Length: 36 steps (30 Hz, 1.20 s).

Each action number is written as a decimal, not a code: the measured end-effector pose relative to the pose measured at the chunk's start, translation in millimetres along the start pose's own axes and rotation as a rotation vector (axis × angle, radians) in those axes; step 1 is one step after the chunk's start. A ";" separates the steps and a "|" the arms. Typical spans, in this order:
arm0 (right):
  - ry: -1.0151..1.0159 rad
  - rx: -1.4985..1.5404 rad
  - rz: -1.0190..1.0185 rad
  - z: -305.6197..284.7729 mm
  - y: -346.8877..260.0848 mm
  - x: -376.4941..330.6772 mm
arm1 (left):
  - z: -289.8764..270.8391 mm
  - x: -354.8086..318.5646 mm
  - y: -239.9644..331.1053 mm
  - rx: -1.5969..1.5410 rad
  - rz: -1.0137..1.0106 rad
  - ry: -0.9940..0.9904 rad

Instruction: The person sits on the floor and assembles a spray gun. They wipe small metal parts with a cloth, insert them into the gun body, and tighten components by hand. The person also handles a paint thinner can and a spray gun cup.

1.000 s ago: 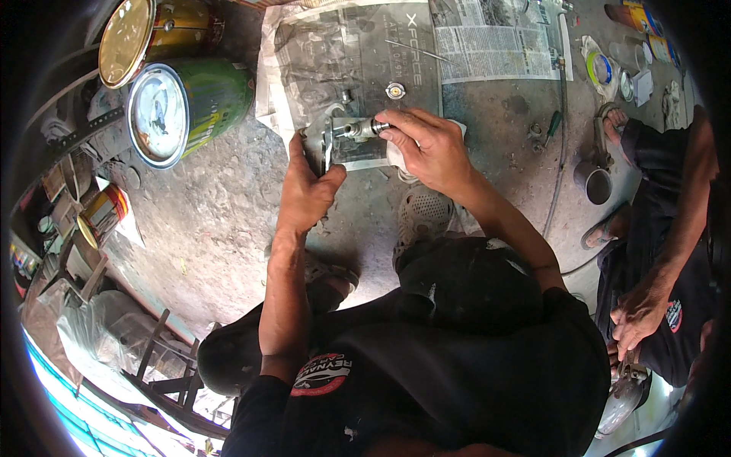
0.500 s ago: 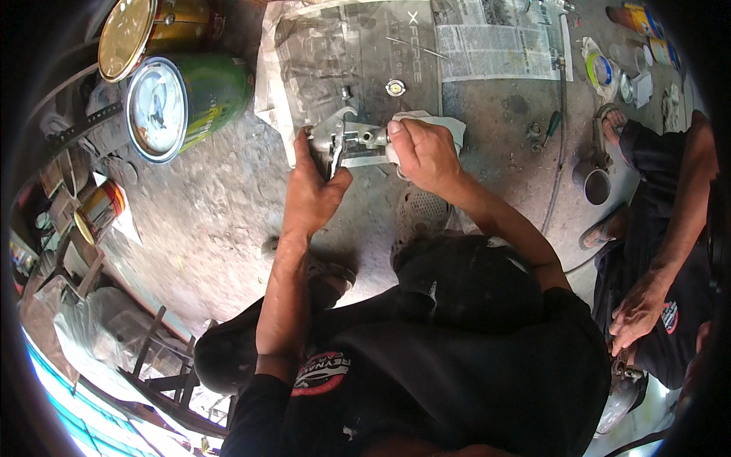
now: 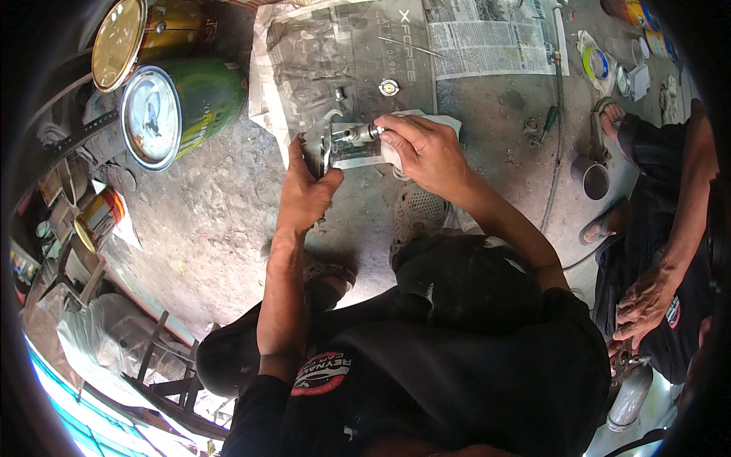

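A silver metal spray gun (image 3: pixel 349 137) lies sideways over the worn cardboard sheet, gripped by my left hand (image 3: pixel 306 194), thumb and fingers closed around its handle and trigger side. On the gun's right end, my right hand (image 3: pixel 430 156) pinches a small metal fitting (image 3: pixel 376 131) between thumb and fingertips. Whether the fitting is still attached is hard to make out. A crumpled white cloth (image 3: pixel 449 123) lies partly under my right hand. Beyond the gun, a round metal ring with a yellowish centre (image 3: pixel 389 87) and a small metal piece (image 3: pixel 339 94) rest on the cardboard (image 3: pixel 365 65).
A thin metal rod (image 3: pixel 411 47) lies farther back, near newspaper (image 3: pixel 495 49). Paint cans, one green (image 3: pixel 205 103), stand at left. A hose (image 3: pixel 558 129), green-handled screwdriver (image 3: pixel 549 120) and grey cup (image 3: pixel 590 180) are at right. Another person's hand (image 3: pixel 643 305) works on a metal cup (image 3: pixel 630 396).
My right hand has gone from a fist-like grip at the gun's end to a fingertip pinch, exposing the fitting. The other person's metal cup shows more fully. The whole view has shifted slightly.
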State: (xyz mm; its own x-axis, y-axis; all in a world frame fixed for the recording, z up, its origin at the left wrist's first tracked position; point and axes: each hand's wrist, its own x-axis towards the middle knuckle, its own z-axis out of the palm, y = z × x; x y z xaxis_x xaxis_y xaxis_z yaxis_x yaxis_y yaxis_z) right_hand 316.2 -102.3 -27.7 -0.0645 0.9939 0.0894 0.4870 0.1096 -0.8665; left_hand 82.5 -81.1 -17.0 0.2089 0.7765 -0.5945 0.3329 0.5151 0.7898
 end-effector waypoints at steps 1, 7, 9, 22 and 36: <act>-0.005 -0.022 -0.021 -0.9 3.2 -0.1 | -0.2 1.2 -9.8 0.085 0.058 0.019; 0.043 -0.205 -0.168 11.5 17.3 4.4 | 5.2 -3.7 9.5 0.182 -0.150 0.022; 0.052 -0.224 -0.150 16.5 20.4 2.8 | 6.1 -3.0 7.8 0.224 -0.139 0.033; -0.074 0.042 0.163 -8.3 -7.2 12.0 | 3.2 -2.5 -1.5 0.114 -0.102 0.013; -0.016 -0.252 -0.323 4.8 26.3 -3.2 | 7.8 -11.3 -1.0 0.244 -0.199 0.035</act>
State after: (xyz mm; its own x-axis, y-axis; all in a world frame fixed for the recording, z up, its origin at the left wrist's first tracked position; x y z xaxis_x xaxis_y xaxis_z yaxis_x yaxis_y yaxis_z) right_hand 325.0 -102.6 -53.1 -0.2613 0.9080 0.3276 0.6377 0.4171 -0.6476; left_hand 87.0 -93.2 -12.2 0.0872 0.6833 -0.7249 0.5754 0.5595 0.5965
